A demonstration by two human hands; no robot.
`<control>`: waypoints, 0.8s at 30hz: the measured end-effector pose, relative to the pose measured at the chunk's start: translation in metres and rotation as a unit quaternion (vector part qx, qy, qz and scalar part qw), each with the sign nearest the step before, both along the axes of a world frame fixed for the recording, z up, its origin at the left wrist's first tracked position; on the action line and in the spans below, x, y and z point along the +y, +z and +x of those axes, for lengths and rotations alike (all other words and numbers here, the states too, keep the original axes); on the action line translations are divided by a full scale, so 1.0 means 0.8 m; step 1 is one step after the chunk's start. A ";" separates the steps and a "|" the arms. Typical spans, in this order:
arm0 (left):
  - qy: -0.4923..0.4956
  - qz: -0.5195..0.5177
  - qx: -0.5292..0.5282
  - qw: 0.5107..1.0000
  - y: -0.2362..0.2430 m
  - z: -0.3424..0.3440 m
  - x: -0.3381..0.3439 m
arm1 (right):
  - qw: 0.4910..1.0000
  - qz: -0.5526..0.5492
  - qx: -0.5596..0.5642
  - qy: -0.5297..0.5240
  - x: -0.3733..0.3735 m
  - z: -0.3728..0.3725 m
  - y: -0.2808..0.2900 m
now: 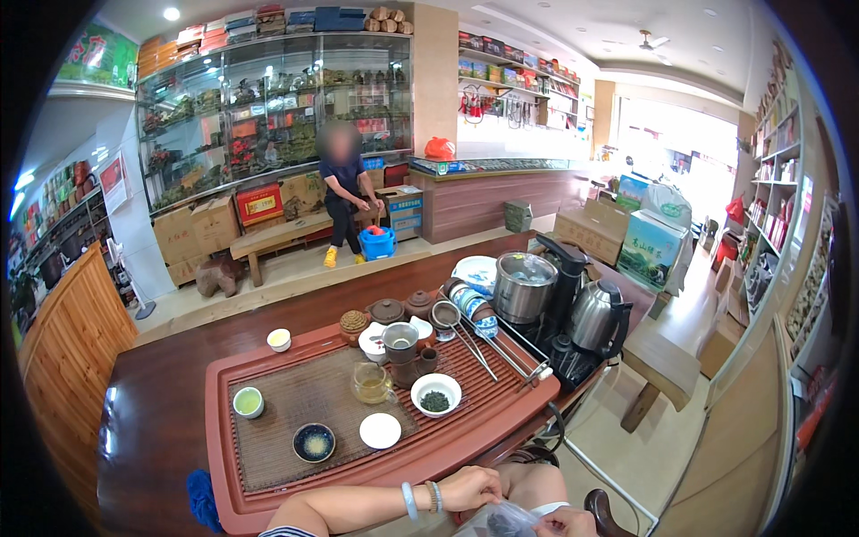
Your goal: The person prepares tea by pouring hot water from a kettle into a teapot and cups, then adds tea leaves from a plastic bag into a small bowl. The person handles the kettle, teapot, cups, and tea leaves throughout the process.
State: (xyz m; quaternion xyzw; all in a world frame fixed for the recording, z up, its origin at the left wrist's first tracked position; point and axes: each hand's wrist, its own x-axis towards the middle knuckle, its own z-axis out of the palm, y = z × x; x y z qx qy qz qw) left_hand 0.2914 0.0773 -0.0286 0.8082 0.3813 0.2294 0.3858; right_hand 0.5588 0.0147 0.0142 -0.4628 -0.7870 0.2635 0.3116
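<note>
At the lower edge, my left hand [472, 488] pinches the rim of a clear plastic bag [508, 517] over my lap. My right hand [565, 522] has its fingers closed on the bag's other side. Something dark shows through the plastic, too blurred to name. Beyond my hands lies a reddish-brown tea tray [376, 467] with a slatted top. Nearest on it are a white bowl of dark tea leaves [436, 395], a round white lid [380, 430] and a dark-glazed cup [314, 442]. A glass pitcher [372, 383] of pale tea stands behind them.
A cup of green tea [249, 403] and a small yellowish cup [279, 340] are at left. Clay teapots [386, 311], a strainer [400, 336], tongs [476, 351], a steel pot [524, 285] and a kettle [598, 318] crowd the far right. A person [344, 183] sits beyond the table beside a blue bucket [378, 242].
</note>
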 end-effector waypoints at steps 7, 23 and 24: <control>-0.013 0.063 -0.018 0.998 -0.010 0.001 -0.003 | 1.000 -0.021 0.006 -0.018 -0.006 -0.006 -0.002; -0.038 0.035 -0.033 0.998 -0.004 0.003 -0.003 | 1.000 -0.002 0.001 -0.023 -0.017 -0.001 -0.002; -0.042 0.054 -0.042 0.997 -0.004 0.003 -0.003 | 1.000 0.015 0.002 -0.023 -0.016 -0.006 -0.003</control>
